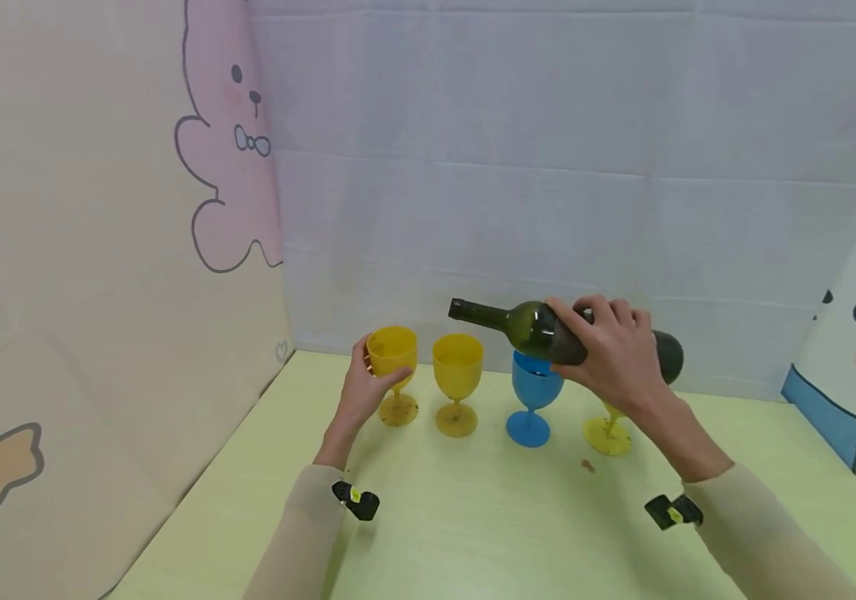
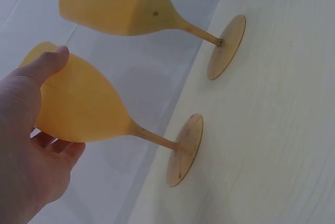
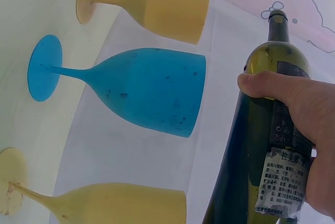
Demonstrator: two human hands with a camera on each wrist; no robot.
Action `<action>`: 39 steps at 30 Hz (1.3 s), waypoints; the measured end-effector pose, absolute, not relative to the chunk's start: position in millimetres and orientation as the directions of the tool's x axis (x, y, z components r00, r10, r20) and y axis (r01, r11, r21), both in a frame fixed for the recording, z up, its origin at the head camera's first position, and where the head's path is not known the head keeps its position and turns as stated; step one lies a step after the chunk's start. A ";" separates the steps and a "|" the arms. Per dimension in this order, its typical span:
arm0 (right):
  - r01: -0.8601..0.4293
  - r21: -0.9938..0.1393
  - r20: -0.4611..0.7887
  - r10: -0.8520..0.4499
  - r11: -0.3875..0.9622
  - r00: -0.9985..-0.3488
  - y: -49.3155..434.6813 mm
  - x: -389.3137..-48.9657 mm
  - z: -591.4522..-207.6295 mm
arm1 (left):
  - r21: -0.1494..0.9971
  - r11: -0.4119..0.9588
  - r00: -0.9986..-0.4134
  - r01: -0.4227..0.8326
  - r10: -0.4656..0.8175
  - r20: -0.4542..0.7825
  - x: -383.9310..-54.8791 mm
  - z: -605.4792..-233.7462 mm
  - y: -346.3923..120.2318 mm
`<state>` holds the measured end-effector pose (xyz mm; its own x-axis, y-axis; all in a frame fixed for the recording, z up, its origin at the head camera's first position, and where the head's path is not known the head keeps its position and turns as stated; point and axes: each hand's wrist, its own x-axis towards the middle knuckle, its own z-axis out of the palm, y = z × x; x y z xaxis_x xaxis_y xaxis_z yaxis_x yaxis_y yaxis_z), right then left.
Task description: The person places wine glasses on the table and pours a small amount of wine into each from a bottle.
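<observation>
My right hand (image 1: pixel 613 354) grips a dark green wine bottle (image 1: pixel 536 327) round its body. The bottle is tilted almost level, its uncorked mouth pointing left above the second goblet. My left hand (image 1: pixel 367 385) holds the bowl of the leftmost yellow goblet (image 2: pixel 84 98), thumb on the near side and fingers round the far side. That goblet's foot stands on the table. Beside it is another yellow goblet (image 1: pixel 457 375), upright. A blue goblet (image 3: pixel 152 90) stands below the bottle's body. The rightmost pale yellow goblet (image 3: pixel 125 203) is mostly hidden behind my right hand in the head view.
The pale table (image 1: pixel 473 517) meets a white cloth backdrop (image 1: pixel 473 125) just behind the row of goblets. A cartoon-printed wall (image 1: pixel 97 250) rises on the left, and another printed panel (image 1: pixel 848 375) on the right. A small reddish spot (image 1: pixel 588 466) marks the table.
</observation>
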<state>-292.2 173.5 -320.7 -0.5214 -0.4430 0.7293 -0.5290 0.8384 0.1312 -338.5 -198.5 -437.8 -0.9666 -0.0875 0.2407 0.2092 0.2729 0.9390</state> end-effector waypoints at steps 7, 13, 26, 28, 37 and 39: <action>-0.521 0.173 0.720 -0.468 0.836 -0.512 165.3 -299.4 -314.5 | 0.940 0.276 -0.965 0.200 -0.109 0.238 -341.4 -441.8 -194.5; -0.512 0.190 0.703 -0.480 0.837 -0.524 157.9 -306.9 -311.1 | 0.941 0.273 -0.963 0.200 -0.121 0.240 -342.3 -442.7 -190.6; -0.498 0.255 0.668 -0.523 0.829 -0.529 146.4 -321.9 -310.0 | 0.945 0.246 -0.962 0.215 -0.117 0.249 -343.8 -444.7 -185.7; -0.498 0.260 0.658 -0.529 0.827 -0.535 143.9 -323.4 -310.1 | 0.946 0.242 -0.962 0.216 -0.115 0.249 -343.2 -444.5 -185.6; -0.514 0.296 0.636 -0.568 0.805 -0.523 127.6 -329.9 -303.9 | 0.944 0.244 -0.958 0.221 -0.126 0.257 -340.3 -444.1 -189.0; -0.510 0.308 0.626 -0.575 0.803 -0.526 124.3 -330.7 -302.7 | 0.945 0.243 -0.959 0.219 -0.123 0.254 -340.3 -444.2 -190.0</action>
